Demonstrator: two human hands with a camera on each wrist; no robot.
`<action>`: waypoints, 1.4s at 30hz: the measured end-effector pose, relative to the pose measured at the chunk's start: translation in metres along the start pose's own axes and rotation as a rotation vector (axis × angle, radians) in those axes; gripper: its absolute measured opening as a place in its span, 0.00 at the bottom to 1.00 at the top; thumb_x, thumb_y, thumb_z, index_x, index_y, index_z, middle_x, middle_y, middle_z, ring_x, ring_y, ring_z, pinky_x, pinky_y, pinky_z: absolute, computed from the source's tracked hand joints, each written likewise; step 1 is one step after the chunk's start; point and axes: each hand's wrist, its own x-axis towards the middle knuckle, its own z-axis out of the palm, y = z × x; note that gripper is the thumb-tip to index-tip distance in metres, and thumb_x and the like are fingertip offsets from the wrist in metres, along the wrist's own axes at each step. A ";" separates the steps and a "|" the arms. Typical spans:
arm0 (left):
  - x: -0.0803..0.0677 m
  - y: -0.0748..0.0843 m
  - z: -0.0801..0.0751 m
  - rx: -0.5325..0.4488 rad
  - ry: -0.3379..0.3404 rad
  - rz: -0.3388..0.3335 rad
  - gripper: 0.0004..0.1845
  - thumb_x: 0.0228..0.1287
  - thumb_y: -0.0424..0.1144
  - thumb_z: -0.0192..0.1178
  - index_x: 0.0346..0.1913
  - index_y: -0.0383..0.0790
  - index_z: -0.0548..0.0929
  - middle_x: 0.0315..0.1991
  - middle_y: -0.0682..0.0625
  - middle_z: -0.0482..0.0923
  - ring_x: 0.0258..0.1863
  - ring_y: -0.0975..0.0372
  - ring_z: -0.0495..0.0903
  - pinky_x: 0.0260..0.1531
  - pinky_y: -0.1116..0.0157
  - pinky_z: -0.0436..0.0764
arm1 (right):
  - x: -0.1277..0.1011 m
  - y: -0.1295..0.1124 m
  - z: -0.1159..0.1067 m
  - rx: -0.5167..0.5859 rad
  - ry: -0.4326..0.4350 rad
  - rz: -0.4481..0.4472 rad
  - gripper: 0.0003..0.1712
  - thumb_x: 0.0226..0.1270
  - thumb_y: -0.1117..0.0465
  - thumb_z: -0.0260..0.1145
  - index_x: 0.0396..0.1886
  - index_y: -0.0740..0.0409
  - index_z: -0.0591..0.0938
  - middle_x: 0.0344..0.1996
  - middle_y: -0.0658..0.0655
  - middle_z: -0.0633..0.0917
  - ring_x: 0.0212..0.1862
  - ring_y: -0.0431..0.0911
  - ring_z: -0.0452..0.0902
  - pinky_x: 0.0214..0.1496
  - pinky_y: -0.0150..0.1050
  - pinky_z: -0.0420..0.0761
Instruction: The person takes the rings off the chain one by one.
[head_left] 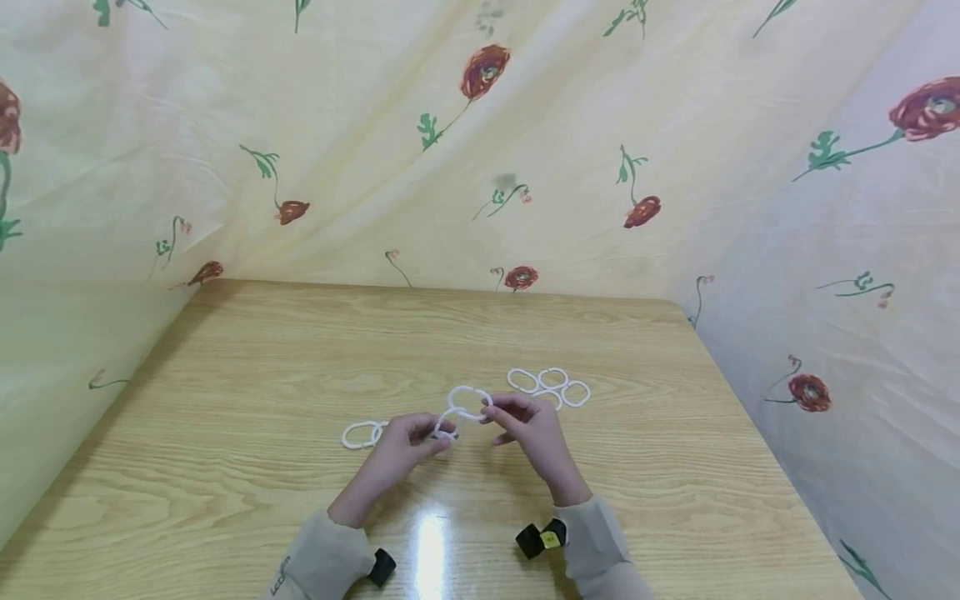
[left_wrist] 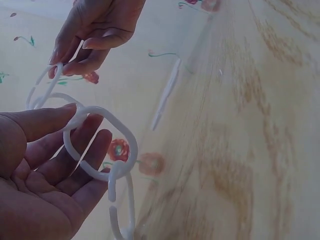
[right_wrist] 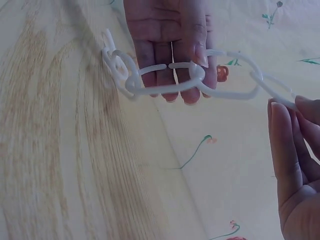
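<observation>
Cream cloth (head_left: 360, 108) printed with red poppies hangs around a wood-grain table (head_left: 247, 358) reflecting bright light (head_left: 431, 554).

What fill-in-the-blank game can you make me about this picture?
1. The chain is coloured ____.
2. Counting the left hand and the right hand, the number of hands holding it is ____.
3. The separate group of links on the table lies closer to the ____ hand.
4. The big flowers have ____ petals.

Missing words: white; two; right; red.

White oval-link chain (right_wrist: 197, 73), held aloft
</observation>
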 end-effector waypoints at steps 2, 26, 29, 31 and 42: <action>0.000 0.000 0.000 -0.006 0.005 -0.005 0.12 0.65 0.34 0.61 0.47 0.28 0.82 0.45 0.36 0.84 0.48 0.50 0.84 0.46 0.71 0.84 | 0.001 0.000 -0.001 0.026 0.018 0.007 0.20 0.65 0.63 0.67 0.47 0.78 0.79 0.33 0.49 0.88 0.36 0.36 0.84 0.31 0.35 0.87; 0.001 0.005 0.000 -0.077 0.130 -0.023 0.10 0.64 0.32 0.62 0.41 0.26 0.84 0.38 0.35 0.85 0.36 0.61 0.85 0.43 0.63 0.87 | 0.003 -0.001 0.001 0.061 0.123 0.013 0.15 0.64 0.69 0.66 0.46 0.79 0.80 0.29 0.44 0.87 0.33 0.35 0.83 0.29 0.31 0.86; 0.001 0.005 0.000 -0.072 0.141 -0.019 0.10 0.63 0.32 0.62 0.41 0.26 0.84 0.38 0.35 0.86 0.35 0.62 0.85 0.42 0.62 0.87 | 0.004 -0.001 0.001 0.059 0.126 0.016 0.15 0.64 0.69 0.66 0.45 0.78 0.81 0.29 0.46 0.88 0.33 0.35 0.84 0.29 0.31 0.86; 0.001 0.005 0.000 -0.069 0.147 -0.017 0.10 0.63 0.32 0.63 0.41 0.26 0.84 0.38 0.35 0.86 0.35 0.62 0.85 0.42 0.62 0.87 | 0.004 0.000 0.001 0.052 0.129 0.021 0.14 0.63 0.69 0.66 0.45 0.76 0.82 0.30 0.49 0.88 0.33 0.36 0.84 0.29 0.32 0.86; 0.000 0.009 0.000 -0.029 0.166 -0.022 0.11 0.63 0.36 0.64 0.41 0.29 0.86 0.37 0.38 0.87 0.35 0.58 0.86 0.40 0.60 0.87 | 0.004 0.002 0.006 0.001 0.109 -0.016 0.14 0.63 0.68 0.68 0.44 0.74 0.83 0.42 0.73 0.84 0.33 0.35 0.83 0.30 0.34 0.87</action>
